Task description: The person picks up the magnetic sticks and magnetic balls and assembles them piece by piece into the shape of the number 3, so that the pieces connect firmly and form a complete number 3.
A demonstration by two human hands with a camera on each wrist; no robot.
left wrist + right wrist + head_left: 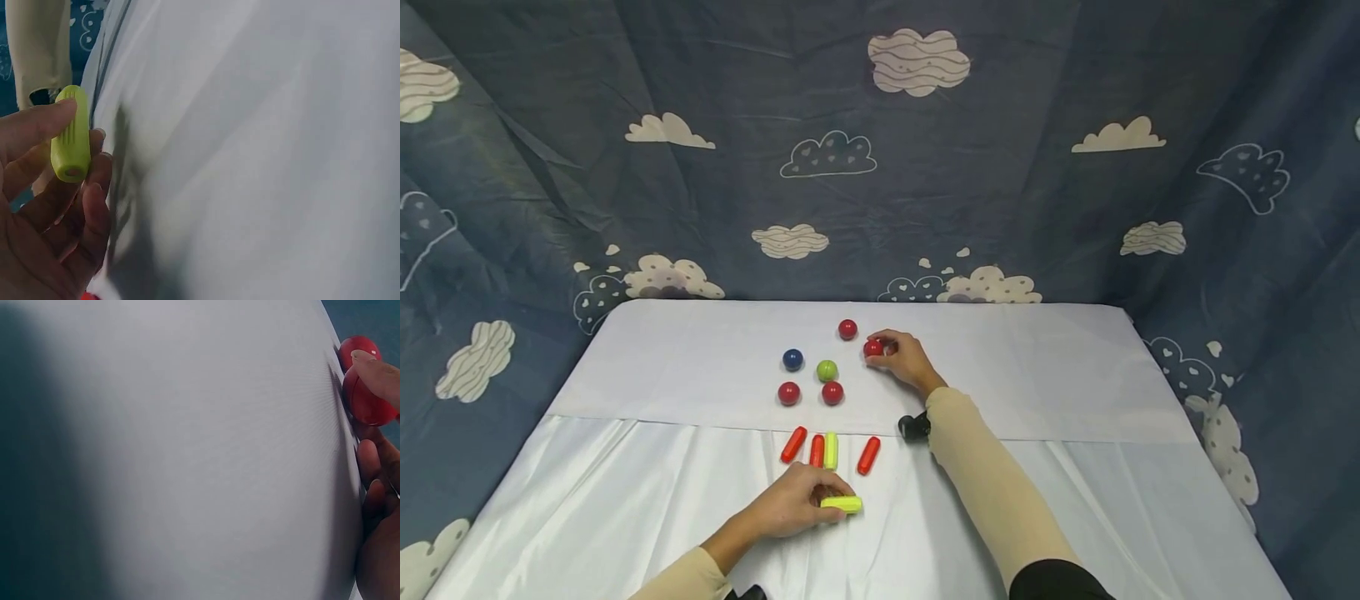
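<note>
Between thumb and fingers, my left hand (797, 501) pinches a yellow-green grooved stick (841, 504), a short handle-like piece with a small hole in its end, seen closely as the stick (70, 134) in the left wrist view. Farther back, my right hand (904, 360) grips a red ball (873, 348) at the table's rear half. In the right wrist view the thumb lies over that red ball (369, 400), and another red ball (358, 350) shows just beyond. Just past the left hand lie red sticks (793, 444) and a second yellow-green stick (831, 451).
Left of the right hand sit a blue ball (792, 359), a green ball (827, 371) and two red balls (788, 393). One more red ball (847, 329) stands behind them. White cloth (647, 500) covers the table; a cloud-patterned curtain (1000, 208) hangs around it.
</note>
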